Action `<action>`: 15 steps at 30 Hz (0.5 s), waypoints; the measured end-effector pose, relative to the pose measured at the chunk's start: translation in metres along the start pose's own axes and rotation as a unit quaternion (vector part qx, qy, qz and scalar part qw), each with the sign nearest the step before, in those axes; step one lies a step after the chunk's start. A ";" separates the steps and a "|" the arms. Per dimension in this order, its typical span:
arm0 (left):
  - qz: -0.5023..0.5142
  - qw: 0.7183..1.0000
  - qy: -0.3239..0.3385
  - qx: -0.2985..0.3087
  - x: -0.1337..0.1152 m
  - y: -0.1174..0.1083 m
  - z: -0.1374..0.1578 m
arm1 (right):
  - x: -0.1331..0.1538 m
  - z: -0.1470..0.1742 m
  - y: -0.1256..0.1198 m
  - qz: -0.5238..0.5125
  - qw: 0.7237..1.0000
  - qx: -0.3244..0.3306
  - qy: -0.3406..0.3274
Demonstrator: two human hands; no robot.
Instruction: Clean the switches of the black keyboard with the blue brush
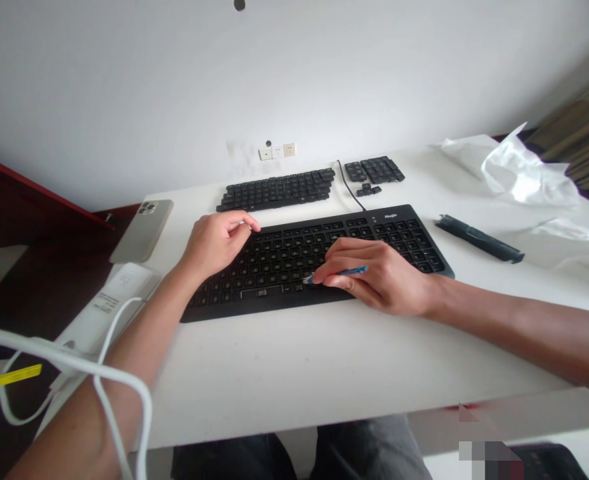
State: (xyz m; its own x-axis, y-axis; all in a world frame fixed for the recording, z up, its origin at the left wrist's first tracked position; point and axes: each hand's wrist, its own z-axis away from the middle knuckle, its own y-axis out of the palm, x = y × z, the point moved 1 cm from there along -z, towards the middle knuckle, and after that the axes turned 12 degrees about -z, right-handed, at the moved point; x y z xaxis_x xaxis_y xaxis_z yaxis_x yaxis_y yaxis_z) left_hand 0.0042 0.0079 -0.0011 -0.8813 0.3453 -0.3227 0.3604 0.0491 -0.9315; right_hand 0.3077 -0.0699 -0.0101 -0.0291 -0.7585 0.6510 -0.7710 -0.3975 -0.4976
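Keyboard (294,248), black and with bare key seats across its face, lies flat on the tabletop (254,373) directly in front of the person, its long axis running roughly from nine o'clock to three, the right end swung slightly toward two. Nearest its lower rows is the right hand (379,273), which comes in from four o'clock and lies over the right-hand part of the board. Its fingers are pressed together, pinching a slim blue pen-like tool (353,271) whose tip points toward nine o'clock and meets the lower key rows; whether it touches a seat or sits just above is too small to tell. From that tip, the long spacebar wire (262,291) lies at about eight o'clock, near and parallel to the board's front edge. The left hand (219,240) rests at ten o'clock from the tool, by the board's upper left edge, thumb and forefinger brought close together; I cannot tell whether they pinch anything. Beyond the board, at eleven o'clock from the right hand, sits the main block of keycaps (277,190), with the number-pad keycaps (384,170) at twelve.
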 end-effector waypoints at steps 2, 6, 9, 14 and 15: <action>0.000 1.000 0.000 0.000 0.000 0.000 0.000 | 0.000 0.000 0.000 0.002 1.000 0.005 0.004; -0.002 1.000 0.000 0.002 0.001 0.000 0.000 | -0.001 0.000 0.000 0.006 1.000 -0.016 -0.015; -0.001 1.000 -0.004 0.004 0.000 0.000 0.000 | -0.001 0.000 0.000 0.022 1.000 0.012 -0.007; 0.000 1.000 -0.007 0.005 0.000 0.000 0.000 | -0.001 0.000 -0.001 0.022 1.000 0.010 -0.010; 0.000 1.000 -0.007 0.006 0.000 0.000 0.000 | -0.001 0.000 -0.001 0.018 1.000 0.017 -0.006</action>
State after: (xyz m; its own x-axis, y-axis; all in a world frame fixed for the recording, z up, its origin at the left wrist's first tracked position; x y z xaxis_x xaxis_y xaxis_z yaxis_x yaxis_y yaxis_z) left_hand 0.0041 0.0074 -0.0009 -0.8853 0.3325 -0.3251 0.3570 0.0381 -0.9333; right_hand 0.3080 -0.0688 -0.0099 -0.0487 -0.7790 0.6251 -0.7472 -0.3869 -0.5404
